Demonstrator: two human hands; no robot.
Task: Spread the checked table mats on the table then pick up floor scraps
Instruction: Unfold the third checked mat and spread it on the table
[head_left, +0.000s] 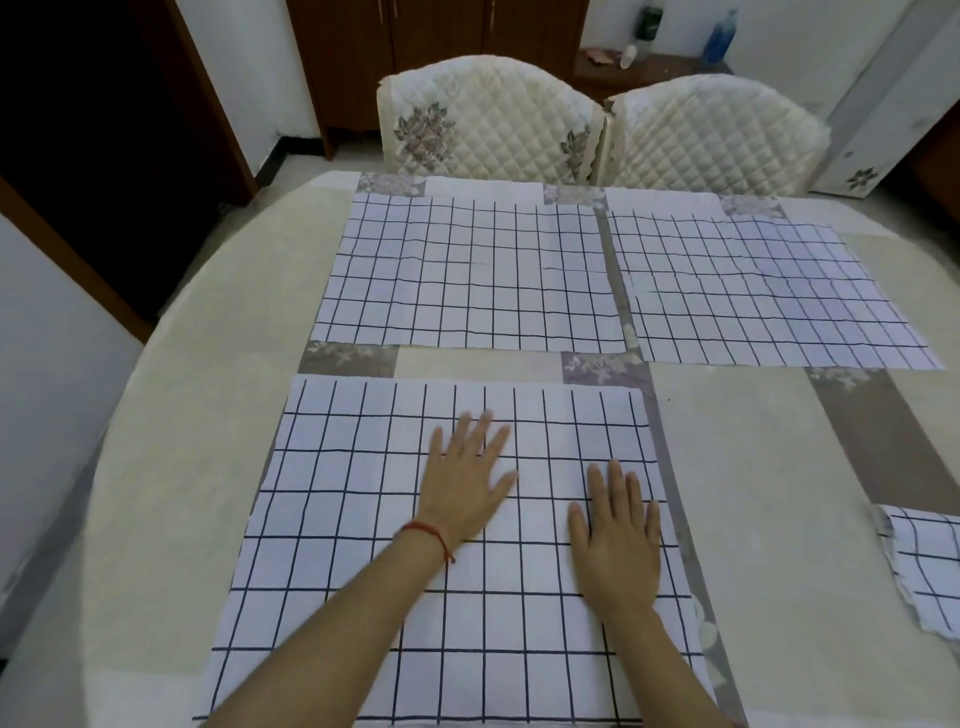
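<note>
Checked cloth mat (363, 519), rectangular, lies under both flat hands (470, 486) (615, 540).

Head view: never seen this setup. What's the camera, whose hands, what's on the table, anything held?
No machine here: one wide-angle camera worn on a person's head looks down at their bare hands. The left hand and right hand lie flat, fingers straight, on the near checked mat; no grip on anything. Two more mats lie spread on the far side of the table. A fourth mat shows partly at the right edge. Two padded chairs stand behind.
</note>
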